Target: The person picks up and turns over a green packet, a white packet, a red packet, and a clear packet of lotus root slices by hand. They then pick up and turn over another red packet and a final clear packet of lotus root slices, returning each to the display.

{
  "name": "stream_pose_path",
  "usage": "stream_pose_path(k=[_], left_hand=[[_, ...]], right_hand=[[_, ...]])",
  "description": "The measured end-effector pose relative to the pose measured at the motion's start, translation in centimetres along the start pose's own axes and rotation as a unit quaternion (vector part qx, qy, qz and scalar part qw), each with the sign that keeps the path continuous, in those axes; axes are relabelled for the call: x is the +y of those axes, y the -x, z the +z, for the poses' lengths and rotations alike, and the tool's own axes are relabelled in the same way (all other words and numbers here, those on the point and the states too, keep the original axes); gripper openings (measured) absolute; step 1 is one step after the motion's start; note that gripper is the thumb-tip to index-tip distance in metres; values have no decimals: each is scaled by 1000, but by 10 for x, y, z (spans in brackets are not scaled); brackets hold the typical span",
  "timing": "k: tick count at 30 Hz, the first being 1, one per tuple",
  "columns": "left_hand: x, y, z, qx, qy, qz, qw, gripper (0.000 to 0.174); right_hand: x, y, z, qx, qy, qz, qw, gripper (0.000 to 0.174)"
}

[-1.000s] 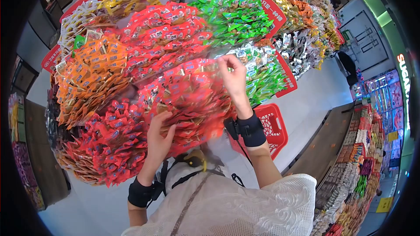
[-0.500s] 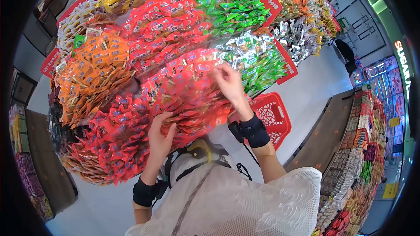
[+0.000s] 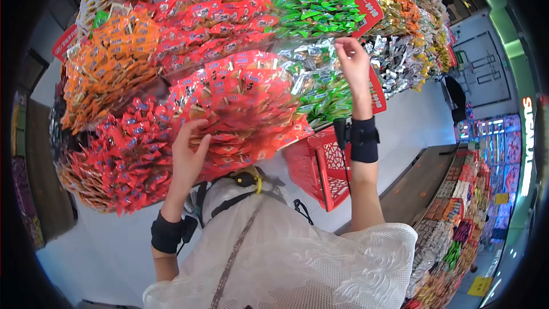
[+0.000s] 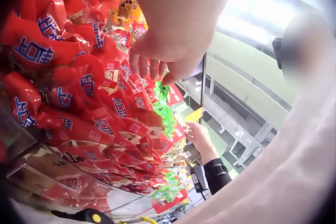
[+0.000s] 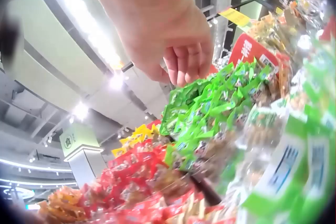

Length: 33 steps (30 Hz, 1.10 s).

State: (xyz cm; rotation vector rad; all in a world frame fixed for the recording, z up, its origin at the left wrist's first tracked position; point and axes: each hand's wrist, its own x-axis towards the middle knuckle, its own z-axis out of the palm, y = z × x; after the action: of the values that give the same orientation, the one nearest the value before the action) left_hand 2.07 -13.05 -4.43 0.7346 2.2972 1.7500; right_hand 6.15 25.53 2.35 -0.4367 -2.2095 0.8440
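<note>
Red snack packets [image 3: 240, 109] are heaped in the display bin, and their lower edge is touched by the left hand [image 3: 187, 157], its grip slack with fingers straight. The right hand [image 3: 351, 60], laid on that heap half a second ago, has been lifted beside the green packets [image 3: 309, 8], its grip loosely curled with nothing held.

Both arms are up in front. The left hand [image 3: 189, 154] sits lower, elbow bent, palm facing forward, fingers mostly straight and close together, thumb sticking out sideways. The right hand [image 3: 353, 63] is raised higher on a nearly vertical forearm, fingers loosely bent toward the thumb, nothing pinched that I can see
</note>
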Motion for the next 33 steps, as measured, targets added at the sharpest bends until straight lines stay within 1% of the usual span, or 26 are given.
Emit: stream_pose_path(k=[1, 2, 3, 5, 7, 8, 11, 12, 15, 18, 20, 21, 22, 23, 24, 25, 27, 28, 30, 31, 33], left_hand=[[0, -1, 1, 14, 24, -25, 999, 27], [0, -3, 2, 31, 8, -6, 999, 27], [-2, -4, 3, 48, -8, 14, 999, 27], [-6, -4, 7, 60, -5, 2, 998, 27], [-5, -3, 11, 73, -9, -6, 997, 27], [-3, -1, 12, 71, -3, -27, 997, 27], [-3, 3, 18, 98, -29, -1, 995, 28], [-4, 3, 19, 106, -58, 31, 992, 28], [-1, 9, 21, 119, -57, 2, 991, 29], [1, 13, 25, 120, -52, -13, 991, 29], [8, 13, 27, 111, -42, -26, 993, 30], [13, 11, 31, 112, -35, -11, 993, 29], [18, 8, 36, 113, -28, 4, 993, 29], [23, 4, 40, 113, -22, 17, 993, 29], [30, 0, 45, 108, -41, 34, 993, 27], [38, -6, 51, 102, -30, 54, 993, 26], [66, -12, 60, 48, 60, 38, 996, 26], [68, -16, 67, 28, 131, 27, 991, 26], [67, -22, 80, -8, 272, 10, 962, 27], [66, -23, 85, -21, 290, -20, 957, 28], [66, -24, 91, -46, 326, -79, 941, 29]], right_hand=[[5, -11, -8, -24, 56, -38, 997, 14], [19, -22, -12, -66, 80, -48, 993, 16], [24, -31, -14, -128, 122, -59, 983, 19], [31, -37, -8, -193, 184, -91, 959, 23], [50, -40, 1, -235, 239, -154, 929, 27], [59, -41, 7, -253, 265, -187, 911, 28], [74, -41, 20, -293, 281, -142, 903, 34], [72, -42, 19, -311, 297, -132, 893, 36], [67, -42, 17, -343, 345, -122, 865, 35], [72, -36, 10, -352, 251, -106, 896, 37], [69, -37, 2, -281, 205, -109, 931, 37], [64, -36, -2, -244, 180, -108, 947, 37], [47, -33, -6, -235, 66, -83, 966, 34], [28, -30, -12, -269, -27, -3, 963, 29], [14, -26, -13, -293, -93, 17, 951, 28], [2, -21, -13, -316, -159, 37, 935, 27], [-23, -8, -9, -362, -200, 45, 909, 27], [-35, -1, -7, -388, -226, 43, 893, 26], [-50, 14, 2, -426, -263, 47, 864, 26], [-60, 21, 3, -443, -271, 52, 853, 26], [-77, 33, 4, -475, -270, 97, 832, 25]])
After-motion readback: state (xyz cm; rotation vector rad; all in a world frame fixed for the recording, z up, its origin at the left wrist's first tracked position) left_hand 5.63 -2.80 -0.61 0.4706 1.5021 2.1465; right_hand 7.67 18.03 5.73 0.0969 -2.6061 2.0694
